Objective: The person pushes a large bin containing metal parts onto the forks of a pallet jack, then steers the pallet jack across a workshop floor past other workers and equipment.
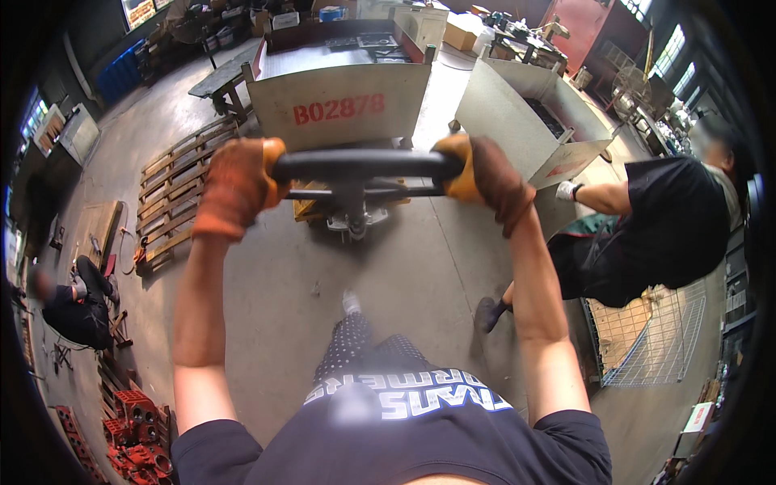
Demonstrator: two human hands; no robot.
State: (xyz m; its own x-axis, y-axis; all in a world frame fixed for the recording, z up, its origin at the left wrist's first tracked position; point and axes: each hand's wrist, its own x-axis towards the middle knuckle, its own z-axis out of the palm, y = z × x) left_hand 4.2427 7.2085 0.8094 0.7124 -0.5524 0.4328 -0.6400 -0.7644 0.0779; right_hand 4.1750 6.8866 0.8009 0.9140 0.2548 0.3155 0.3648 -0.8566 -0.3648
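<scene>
Both my arms stretch forward to the black handle bar (pixel 365 165) of a pallet jack. In an orange and yellow work glove, my left hand (pixel 241 184) is closed round the bar's left end. My right hand (pixel 487 179), gloved alike, grips the right end. Below the bar sit the jack's metal pump and yellow base (pixel 307 210), partly hidden by the handle. Just beyond stands a large pale metal bin (pixel 279 125) with red markings; whether the forks are under it, I cannot tell.
A second pale bin (pixel 505 113) stands at right, near a person in black (pixel 655 226). Wooden pallets (pixel 174 190) lie at left, and another person (pixel 81 311) sits beyond them. Red engine blocks (pixel 137 436) are at lower left, a wire mesh panel (pixel 663 343) at right.
</scene>
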